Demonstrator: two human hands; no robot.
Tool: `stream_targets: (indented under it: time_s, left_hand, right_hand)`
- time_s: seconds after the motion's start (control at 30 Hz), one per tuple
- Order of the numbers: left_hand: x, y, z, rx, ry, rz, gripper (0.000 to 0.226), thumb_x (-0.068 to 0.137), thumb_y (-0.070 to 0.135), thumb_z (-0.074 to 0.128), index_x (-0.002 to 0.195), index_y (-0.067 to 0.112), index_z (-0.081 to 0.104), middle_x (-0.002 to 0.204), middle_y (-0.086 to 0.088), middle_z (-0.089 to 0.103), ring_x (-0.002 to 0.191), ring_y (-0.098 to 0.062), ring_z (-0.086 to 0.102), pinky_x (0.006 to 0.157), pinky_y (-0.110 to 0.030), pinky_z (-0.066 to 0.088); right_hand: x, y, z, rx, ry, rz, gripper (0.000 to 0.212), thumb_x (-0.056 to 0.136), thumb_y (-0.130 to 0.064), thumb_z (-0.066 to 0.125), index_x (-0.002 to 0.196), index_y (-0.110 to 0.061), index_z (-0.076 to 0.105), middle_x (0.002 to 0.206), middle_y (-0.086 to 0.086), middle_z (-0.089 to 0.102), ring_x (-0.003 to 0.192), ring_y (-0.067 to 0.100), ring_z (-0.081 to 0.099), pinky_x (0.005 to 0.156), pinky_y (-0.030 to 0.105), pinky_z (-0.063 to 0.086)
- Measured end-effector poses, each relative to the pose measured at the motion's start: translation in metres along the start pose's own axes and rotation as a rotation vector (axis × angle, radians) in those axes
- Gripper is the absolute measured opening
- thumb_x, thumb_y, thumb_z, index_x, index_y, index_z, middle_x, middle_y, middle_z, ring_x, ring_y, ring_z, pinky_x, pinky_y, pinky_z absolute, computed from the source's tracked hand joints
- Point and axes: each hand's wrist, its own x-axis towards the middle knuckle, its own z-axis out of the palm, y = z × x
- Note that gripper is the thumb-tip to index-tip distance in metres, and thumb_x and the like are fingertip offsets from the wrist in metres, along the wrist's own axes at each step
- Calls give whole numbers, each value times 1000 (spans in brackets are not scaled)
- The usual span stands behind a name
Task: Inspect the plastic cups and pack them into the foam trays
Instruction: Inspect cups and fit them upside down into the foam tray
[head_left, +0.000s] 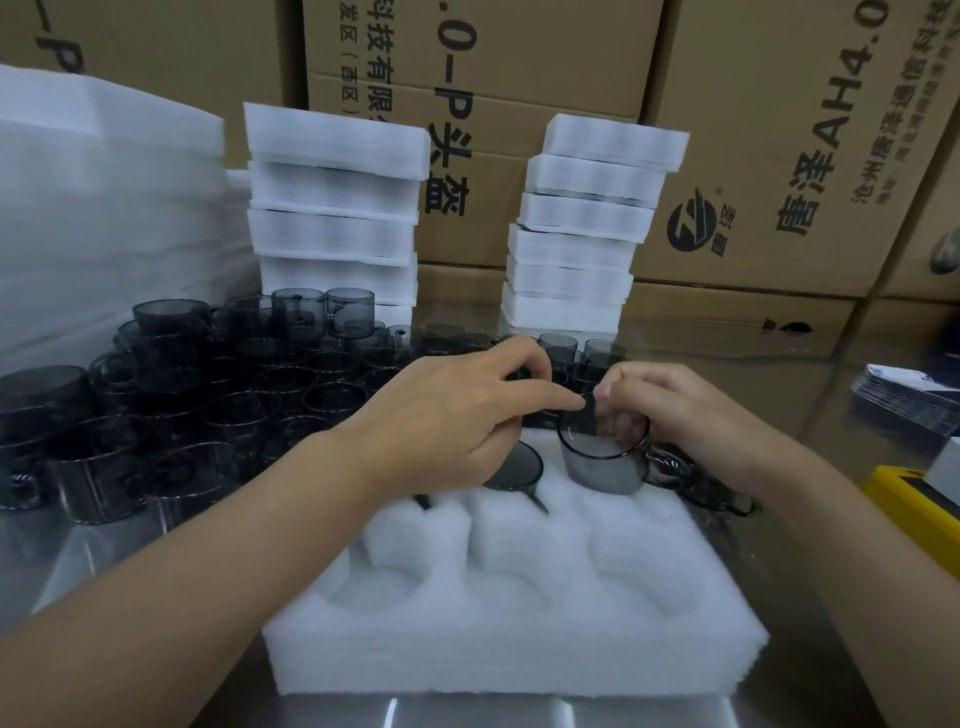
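Note:
A white foam tray (519, 639) with round pockets lies on the table in front of me. My right hand (675, 410) grips a smoky grey plastic cup (602, 462) by its rim, upright over the tray's far right pocket. A second grey cup (514, 467) sits tilted in the far middle pocket, partly under my left hand (452, 415). The left hand's fingertips reach to the held cup's rim, the forefinger meeting my right thumb there. Several loose grey cups (208, 405) crowd the table to the left and behind.
Two stacks of white foam trays (332, 208) (587, 223) stand at the back before cardboard boxes (779, 156). A large white foam pile (104, 208) fills the left. A yellow object (914, 499) and a stack of cards (909, 400) lie at the right.

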Motion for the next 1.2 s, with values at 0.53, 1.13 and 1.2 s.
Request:
stream_targets:
  time_s: [0.53, 1.13, 1.2]
  left_hand:
    - [-2, 0, 0, -63, -1, -37, 43, 88, 13, 39, 114, 28, 70, 113, 8, 58, 68, -5, 37, 55, -23, 31]
    - [-2, 3, -5, -128, -80, -50, 49, 88, 16, 34, 120, 38, 64, 110, 12, 58, 77, -6, 44, 58, -15, 34]
    - [-2, 2, -3, -231, -63, -90, 48, 88, 12, 37, 114, 36, 68, 105, 14, 59, 81, -1, 48, 65, -14, 37]
  right_hand:
    - [4, 7, 4, 3, 81, -103, 18, 70, -29, 59, 69, -11, 62, 53, -11, 57, 48, -3, 46, 47, 6, 33]
    - [3, 11, -7, -86, -34, -12, 54, 50, -67, 71, 73, -18, 67, 53, -6, 51, 51, 10, 37, 48, 16, 30]
    - [4, 12, -6, -70, -30, -21, 55, 51, -67, 71, 73, -17, 67, 57, -3, 56, 53, 11, 39, 48, 15, 31]
